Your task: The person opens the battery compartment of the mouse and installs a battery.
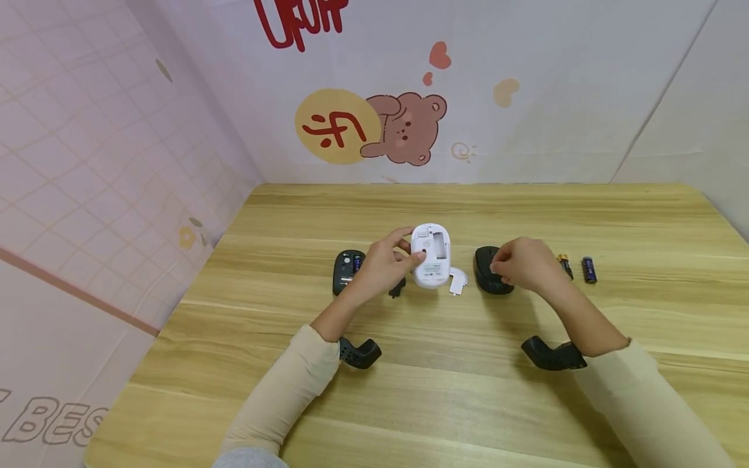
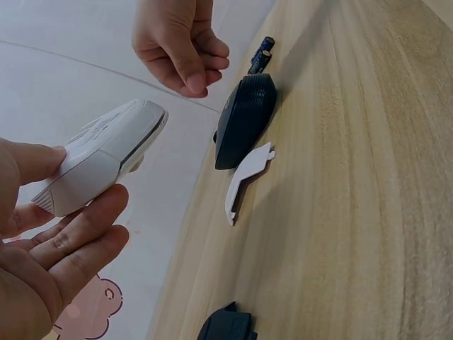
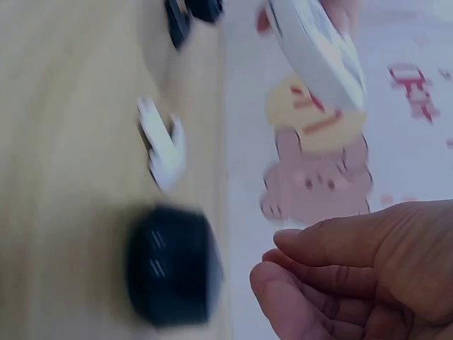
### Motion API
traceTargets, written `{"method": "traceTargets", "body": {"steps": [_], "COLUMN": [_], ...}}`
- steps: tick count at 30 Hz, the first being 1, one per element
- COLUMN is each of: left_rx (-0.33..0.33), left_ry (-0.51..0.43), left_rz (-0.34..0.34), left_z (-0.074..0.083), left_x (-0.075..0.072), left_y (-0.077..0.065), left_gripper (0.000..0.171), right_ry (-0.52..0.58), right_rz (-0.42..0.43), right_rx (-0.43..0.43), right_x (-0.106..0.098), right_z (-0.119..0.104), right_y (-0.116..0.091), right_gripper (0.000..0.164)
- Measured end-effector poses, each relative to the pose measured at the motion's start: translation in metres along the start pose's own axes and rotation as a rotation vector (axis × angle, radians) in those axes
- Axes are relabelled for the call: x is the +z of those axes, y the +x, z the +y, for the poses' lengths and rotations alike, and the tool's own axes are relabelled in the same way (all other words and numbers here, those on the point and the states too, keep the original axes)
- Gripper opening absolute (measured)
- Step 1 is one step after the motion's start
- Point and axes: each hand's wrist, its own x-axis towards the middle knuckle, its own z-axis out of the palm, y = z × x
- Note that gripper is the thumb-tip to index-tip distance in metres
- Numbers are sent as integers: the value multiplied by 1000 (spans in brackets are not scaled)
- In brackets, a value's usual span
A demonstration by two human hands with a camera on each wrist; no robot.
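Observation:
My left hand [image 1: 383, 260] grips a white computer mouse [image 1: 432, 276] by its side, thumb on the underside. The mouse is raised over the table, its underside facing me and its battery bay bare. On the table just right of it lies a white battery cover [image 1: 458, 281]. My right hand [image 1: 523, 263] hovers over a black mouse [image 1: 485, 260], which sits top side up. In the right wrist view its fingers [image 3: 333, 244] are loosely curled, with nothing visible between thumb and forefinger.
A dark mouse [image 1: 341, 268] lies underside up at the left, a blue battery [image 1: 357, 263] in its bay. Near it, partly behind my left hand, is a black cover [image 1: 397, 288]. Beyond my right hand lie a black-and-gold battery [image 1: 565, 266] and a blue battery [image 1: 588, 270].

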Motion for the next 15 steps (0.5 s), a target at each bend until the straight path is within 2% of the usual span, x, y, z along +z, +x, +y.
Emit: {"method": "traceTargets", "body": {"steps": [8, 15], "left_rx": [5, 11], "left_ry": [6, 3], "left_rz": [11, 13], "left_z": [-1, -1], "left_x": [0, 0], "left_y": [1, 1], "left_gripper": [52, 51], "right_ry": [-136, -200], "right_rz": [46, 14], "right_rx": [98, 182], "right_x": [-39, -53], "right_z": [43, 72], "right_y": [-1, -3], "right_gripper": [32, 32]}}
